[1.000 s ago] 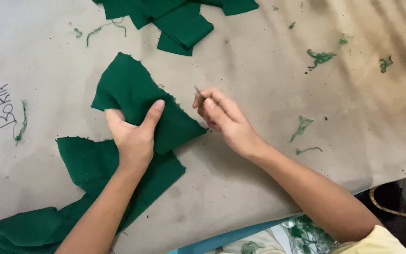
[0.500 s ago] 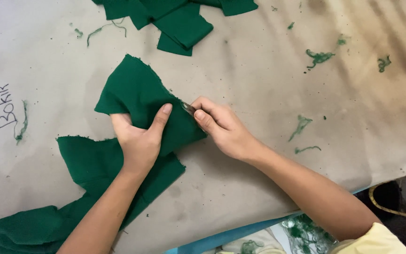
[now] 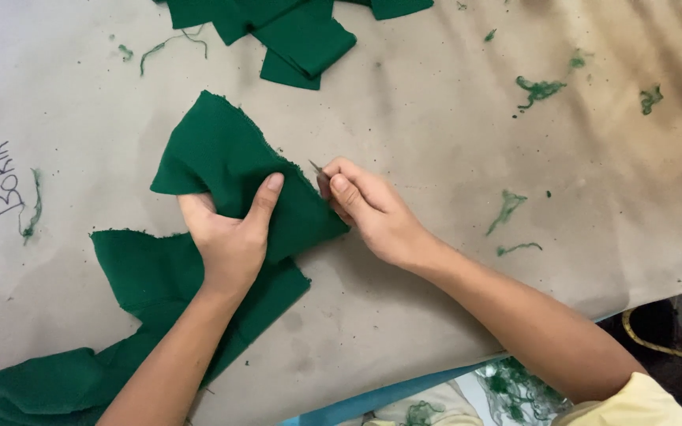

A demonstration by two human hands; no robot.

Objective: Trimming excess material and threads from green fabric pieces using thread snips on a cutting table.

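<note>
A dark green cloth piece (image 3: 226, 154) lies on the paper-covered table (image 3: 436, 118). My left hand (image 3: 230, 233) pinches and lifts its near edge, thumb on top. My right hand (image 3: 369, 209) sits at the cloth's right edge, fingers closed on a small thin metal tool (image 3: 316, 167) whose tip points at the fabric. Under my left wrist spreads a second, larger green cloth piece (image 3: 151, 276), running toward the lower left corner.
A stack of folded green cloth pieces (image 3: 294, 28) lies at the top edge. Green thread scraps (image 3: 538, 88) are scattered across the right half. Handwriting in marker (image 3: 5, 181) marks the paper at the left. The table's edge (image 3: 388, 394) runs along the bottom right.
My right hand first moved left to the cloth's edge, then drew back slightly. My left hand shifted its grip and raised the cloth's near edge.
</note>
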